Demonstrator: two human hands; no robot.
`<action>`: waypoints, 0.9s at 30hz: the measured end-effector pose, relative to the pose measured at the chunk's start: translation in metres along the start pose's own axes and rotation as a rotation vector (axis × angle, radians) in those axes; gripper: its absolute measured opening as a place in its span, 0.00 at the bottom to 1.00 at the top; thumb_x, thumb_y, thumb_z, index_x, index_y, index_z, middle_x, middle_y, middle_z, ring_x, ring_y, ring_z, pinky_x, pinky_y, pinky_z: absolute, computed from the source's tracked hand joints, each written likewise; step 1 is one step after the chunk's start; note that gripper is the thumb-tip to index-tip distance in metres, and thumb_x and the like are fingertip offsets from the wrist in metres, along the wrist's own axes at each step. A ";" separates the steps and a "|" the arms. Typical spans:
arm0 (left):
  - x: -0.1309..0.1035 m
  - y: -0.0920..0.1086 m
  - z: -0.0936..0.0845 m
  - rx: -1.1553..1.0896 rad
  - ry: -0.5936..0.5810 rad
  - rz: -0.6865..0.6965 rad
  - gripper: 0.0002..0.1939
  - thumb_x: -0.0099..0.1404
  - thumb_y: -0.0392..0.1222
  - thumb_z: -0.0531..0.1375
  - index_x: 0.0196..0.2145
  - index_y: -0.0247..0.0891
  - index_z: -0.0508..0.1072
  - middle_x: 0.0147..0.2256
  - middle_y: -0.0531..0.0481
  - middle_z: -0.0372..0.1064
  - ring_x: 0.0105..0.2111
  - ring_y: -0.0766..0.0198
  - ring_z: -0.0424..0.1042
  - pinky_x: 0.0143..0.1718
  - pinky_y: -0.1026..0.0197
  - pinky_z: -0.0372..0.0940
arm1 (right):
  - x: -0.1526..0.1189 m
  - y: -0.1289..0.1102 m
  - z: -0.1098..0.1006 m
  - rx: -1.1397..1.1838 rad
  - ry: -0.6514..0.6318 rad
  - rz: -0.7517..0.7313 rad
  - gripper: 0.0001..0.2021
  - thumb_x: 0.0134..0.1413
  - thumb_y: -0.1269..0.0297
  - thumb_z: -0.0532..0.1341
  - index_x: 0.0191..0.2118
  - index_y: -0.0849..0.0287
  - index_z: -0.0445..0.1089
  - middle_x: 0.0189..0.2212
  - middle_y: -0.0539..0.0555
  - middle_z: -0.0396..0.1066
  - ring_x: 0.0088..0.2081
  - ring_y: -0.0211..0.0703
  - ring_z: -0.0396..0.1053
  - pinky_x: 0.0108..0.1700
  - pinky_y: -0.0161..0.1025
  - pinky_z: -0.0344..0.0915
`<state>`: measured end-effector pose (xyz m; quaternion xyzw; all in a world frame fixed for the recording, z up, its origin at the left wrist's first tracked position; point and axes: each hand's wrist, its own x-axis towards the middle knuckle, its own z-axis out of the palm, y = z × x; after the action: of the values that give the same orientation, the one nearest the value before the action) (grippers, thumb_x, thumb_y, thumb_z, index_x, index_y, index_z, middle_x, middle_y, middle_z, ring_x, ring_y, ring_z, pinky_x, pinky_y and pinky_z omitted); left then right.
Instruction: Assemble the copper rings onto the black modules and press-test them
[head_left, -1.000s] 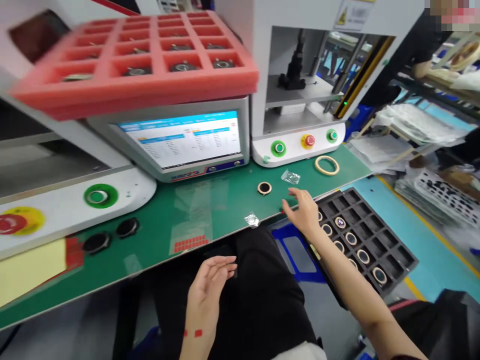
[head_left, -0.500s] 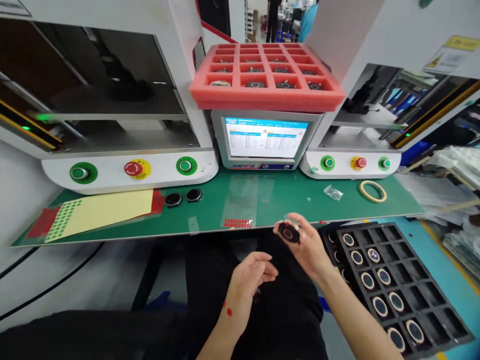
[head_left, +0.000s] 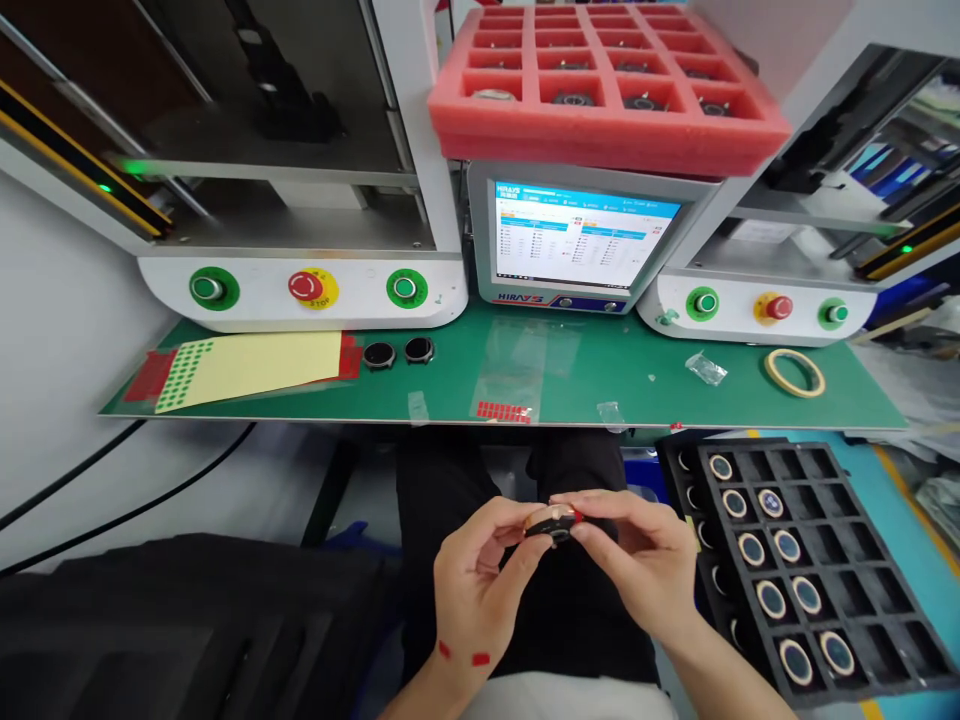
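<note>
Between my hands, above my lap, is a round black watch case (head_left: 553, 522), tilted so its rim and underside partly show. My left hand (head_left: 484, 570) pinches its left side with thumb and fingers. On the opposite side, my right hand (head_left: 641, 555) grips the rim, where a small red piece shows at the fingertips. Two red stickers (head_left: 480, 659) are stuck on my left wrist. On the green bench top (head_left: 592, 370) lie two dark watch cases (head_left: 380, 355) side by side. A clear sheet with rows of red stickers (head_left: 502, 411) lies at the bench's front edge.
A black tray (head_left: 847, 540) with several round watch pieces stands at right. A pink foam tray (head_left: 600, 140) rests on the monitor (head_left: 585, 235) between two machines. A yellow sheet with green dots (head_left: 255, 365), a tape roll (head_left: 795, 372) and plastic scraps (head_left: 706, 369) lie on the bench.
My right hand has brought the watch case down and toward me. My left hand has come up and now grips it too. The view has tilted down and shifted.
</note>
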<state>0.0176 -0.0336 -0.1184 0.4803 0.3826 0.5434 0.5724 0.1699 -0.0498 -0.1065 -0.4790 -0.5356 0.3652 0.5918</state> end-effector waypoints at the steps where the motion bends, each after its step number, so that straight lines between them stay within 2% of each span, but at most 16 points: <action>1: -0.001 0.000 -0.002 0.064 -0.012 0.066 0.09 0.62 0.31 0.64 0.39 0.42 0.79 0.31 0.53 0.76 0.31 0.69 0.76 0.35 0.72 0.72 | 0.000 -0.003 0.001 -0.053 0.021 -0.065 0.14 0.51 0.77 0.67 0.41 0.52 0.79 0.36 0.52 0.81 0.37 0.45 0.80 0.41 0.37 0.79; 5: 0.001 0.006 -0.013 0.249 -0.138 0.262 0.14 0.61 0.27 0.63 0.43 0.39 0.76 0.34 0.50 0.76 0.33 0.65 0.76 0.36 0.66 0.73 | -0.002 -0.013 0.001 -0.191 0.038 -0.255 0.17 0.48 0.82 0.67 0.41 0.54 0.79 0.36 0.53 0.81 0.37 0.45 0.80 0.39 0.37 0.79; 7: 0.004 0.009 -0.018 0.309 -0.219 0.362 0.15 0.61 0.25 0.63 0.45 0.36 0.75 0.36 0.47 0.77 0.36 0.63 0.77 0.37 0.64 0.74 | -0.004 -0.016 0.000 -0.187 0.010 -0.241 0.18 0.48 0.83 0.67 0.42 0.54 0.78 0.36 0.53 0.81 0.37 0.44 0.80 0.39 0.37 0.79; 10: 0.009 0.013 -0.024 0.364 -0.272 0.466 0.14 0.60 0.24 0.64 0.44 0.32 0.75 0.38 0.44 0.77 0.37 0.62 0.77 0.37 0.64 0.74 | -0.004 -0.016 -0.003 -0.152 -0.032 -0.140 0.15 0.49 0.82 0.67 0.39 0.54 0.77 0.37 0.52 0.81 0.38 0.42 0.80 0.40 0.36 0.78; 13: 0.014 0.016 -0.026 0.388 -0.303 0.491 0.14 0.60 0.24 0.64 0.44 0.31 0.75 0.38 0.43 0.77 0.37 0.62 0.77 0.38 0.64 0.75 | 0.000 -0.016 -0.008 -0.132 -0.083 -0.067 0.12 0.49 0.80 0.68 0.37 0.55 0.76 0.36 0.51 0.81 0.37 0.40 0.79 0.40 0.34 0.77; 19: 0.019 0.023 -0.027 0.311 -0.432 0.493 0.08 0.66 0.32 0.61 0.44 0.30 0.74 0.34 0.42 0.77 0.35 0.62 0.78 0.35 0.65 0.75 | 0.006 -0.020 -0.021 -0.014 -0.330 0.049 0.08 0.51 0.75 0.68 0.35 0.56 0.74 0.35 0.51 0.78 0.37 0.39 0.76 0.42 0.37 0.74; 23: 0.020 0.025 -0.025 0.320 -0.451 0.498 0.08 0.66 0.32 0.61 0.43 0.30 0.74 0.34 0.41 0.77 0.35 0.62 0.78 0.36 0.65 0.75 | 0.002 -0.019 -0.024 -0.022 -0.343 0.039 0.06 0.52 0.74 0.68 0.33 0.56 0.73 0.34 0.50 0.78 0.37 0.39 0.74 0.50 0.43 0.71; 27: 0.021 0.025 -0.023 0.320 -0.442 0.502 0.08 0.66 0.32 0.62 0.44 0.31 0.74 0.34 0.42 0.77 0.35 0.61 0.78 0.36 0.63 0.76 | -0.002 -0.016 -0.023 -0.045 -0.264 -0.025 0.08 0.52 0.74 0.68 0.36 0.55 0.73 0.34 0.49 0.79 0.37 0.39 0.76 0.53 0.44 0.70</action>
<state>-0.0088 -0.0107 -0.0981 0.7484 0.2001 0.4834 0.4077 0.1907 -0.0599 -0.0909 -0.4333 -0.6229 0.4053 0.5099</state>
